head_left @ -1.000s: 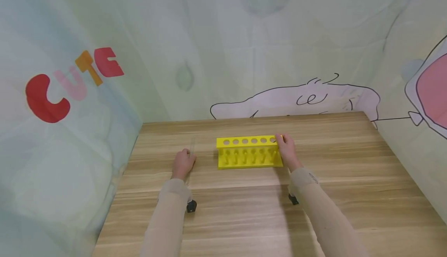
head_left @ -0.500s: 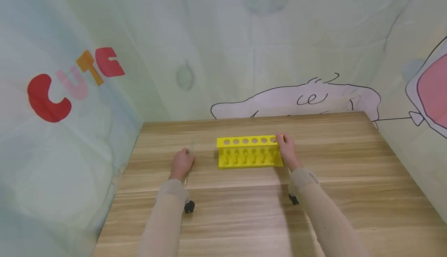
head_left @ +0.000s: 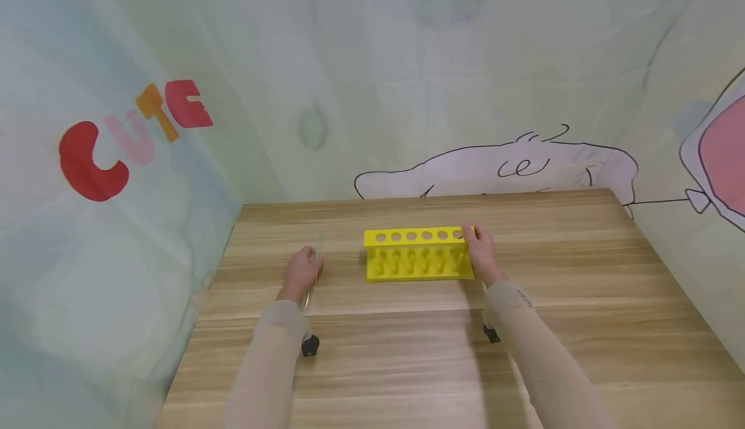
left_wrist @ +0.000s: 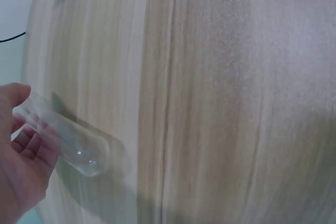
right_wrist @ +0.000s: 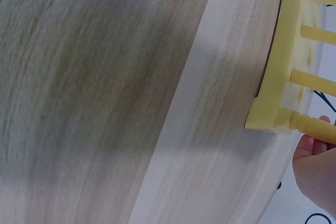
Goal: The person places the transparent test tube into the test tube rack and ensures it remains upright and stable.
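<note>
The left hand [head_left: 301, 270] is partly closed, its thumb on one side and bent fingers on the other, holding a clear test tube [left_wrist: 86, 153] between them. The tube lies slantwise along the inner side of that hand: one end reaches forward past the fingertips, and the rounded, closed end points back beside the wrist. Whether the tube touches the tabletop under the hand I cannot tell.

To the right of the left hand, well apart from it, a yellow test tube rack [head_left: 420, 274] stands upright. The right hand [head_left: 480, 248] is closed on the end of this rack nearest to it, thumb and fingers gripping the upper edge beside the last hole; some of its fingers are hidden behind the end post. From that grip the rack stretches leftward, with a row of six round holes on top and pegs rising from the base below.

Beneath both hands is a wood-grain table [head_left: 401, 371]. Behind each hand comes a beige sleeve [head_left: 264, 364], and beyond the hands hangs a pale printed backdrop [head_left: 372, 79], with coloured letters [head_left: 93, 167] to the left of the left hand.
</note>
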`<act>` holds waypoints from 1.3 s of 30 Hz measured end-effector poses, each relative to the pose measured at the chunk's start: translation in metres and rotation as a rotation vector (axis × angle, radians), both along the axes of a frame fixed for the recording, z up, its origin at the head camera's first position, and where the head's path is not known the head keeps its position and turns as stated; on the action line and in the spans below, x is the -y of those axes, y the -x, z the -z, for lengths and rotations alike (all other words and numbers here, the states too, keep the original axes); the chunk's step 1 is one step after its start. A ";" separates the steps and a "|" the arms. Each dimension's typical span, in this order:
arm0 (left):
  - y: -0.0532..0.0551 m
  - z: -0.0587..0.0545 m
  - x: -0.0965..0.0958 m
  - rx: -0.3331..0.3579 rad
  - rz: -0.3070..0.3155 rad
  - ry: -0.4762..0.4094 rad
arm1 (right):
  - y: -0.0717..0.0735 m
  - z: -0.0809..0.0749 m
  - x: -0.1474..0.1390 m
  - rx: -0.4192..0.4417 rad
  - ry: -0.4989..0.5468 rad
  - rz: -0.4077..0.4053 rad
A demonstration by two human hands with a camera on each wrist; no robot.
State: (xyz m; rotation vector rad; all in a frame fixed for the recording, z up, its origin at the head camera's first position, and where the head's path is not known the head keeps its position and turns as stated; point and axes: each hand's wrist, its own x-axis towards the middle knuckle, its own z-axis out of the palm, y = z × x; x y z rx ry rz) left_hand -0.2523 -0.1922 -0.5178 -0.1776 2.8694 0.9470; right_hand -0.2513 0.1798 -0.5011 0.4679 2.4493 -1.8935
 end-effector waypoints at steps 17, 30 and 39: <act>0.007 -0.015 -0.004 -0.026 0.028 -0.093 | -0.001 -0.001 -0.002 0.019 0.011 -0.015; 0.007 -0.024 -0.011 -0.057 -0.005 -0.157 | 0.001 0.001 -0.004 0.010 0.009 -0.018; 0.006 -0.031 -0.016 -0.066 -0.031 -0.224 | 0.000 0.001 -0.003 -0.010 0.008 -0.022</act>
